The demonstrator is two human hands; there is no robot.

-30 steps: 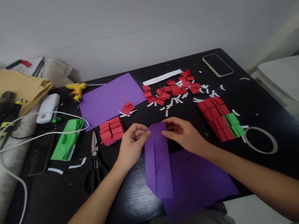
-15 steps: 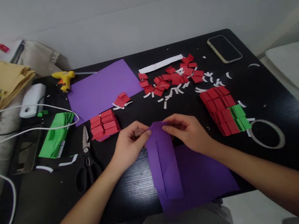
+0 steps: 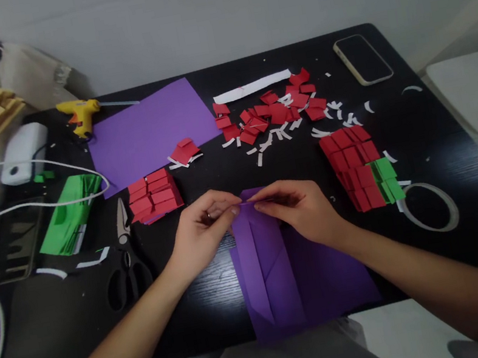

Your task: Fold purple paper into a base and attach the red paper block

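Observation:
A long folded piece of purple paper (image 3: 275,265) is between my hands at the front of the table, with creases running down its length. My left hand (image 3: 207,224) pinches its far end on the left side, thumb on top. On the right side of that same end, my right hand (image 3: 294,206) pinches it too, a short gap away. The far edge bends at the thumbs. Beneath the folded piece lies a larger purple sheet (image 3: 335,279), partly covered by it and by my right forearm.
Black-handled scissors (image 3: 128,272) and a block of red folded paper (image 3: 154,197) lie left. A red-and-green block (image 3: 353,171) and a tape roll (image 3: 452,221) are right. Behind are red pieces (image 3: 278,113), a purple sheet (image 3: 151,129), a yellow glue gun (image 3: 82,114) and a phone (image 3: 363,60).
The far end of the folded purple paper now bends over at my thumbs. Its near end has spread a little wider. Both hands keep their pinch, and the view has shifted slightly.

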